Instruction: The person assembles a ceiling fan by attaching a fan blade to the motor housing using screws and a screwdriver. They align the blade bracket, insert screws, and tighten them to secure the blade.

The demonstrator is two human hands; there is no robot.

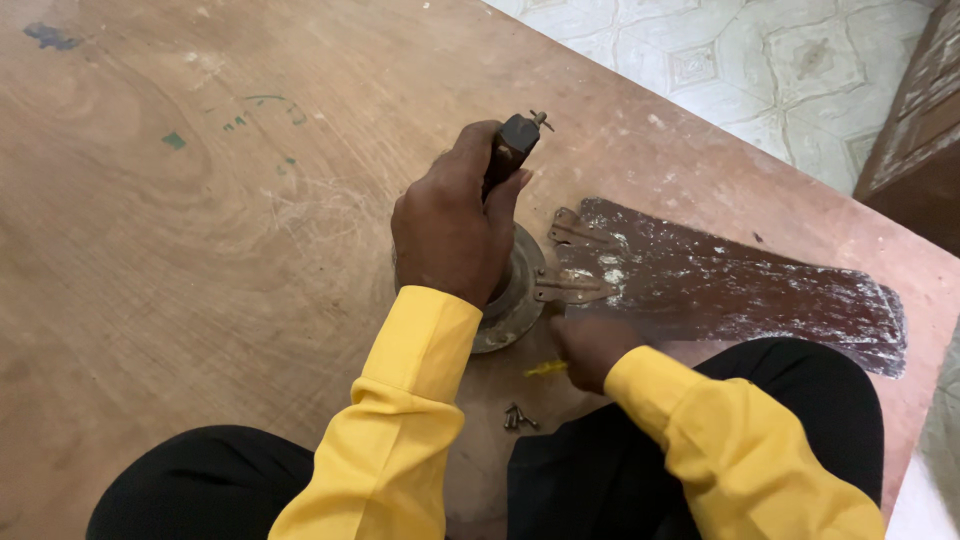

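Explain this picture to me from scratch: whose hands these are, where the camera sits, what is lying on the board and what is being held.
There is no machine here. A person in yellow sleeves works with bare hands, and the one camera is worn on their head, looking down past their knees. The left hand grips the dark upright shaft of a round metal fan motor standing on a brown wooden board. The right hand, blurred, holds a small yellow-handled tool near the motor's rim; what kind of tool is unclear. A dark, dusty fan blade lies flat beside the motor, its metal bracket toward it. A few loose screws lie near the person's knees.
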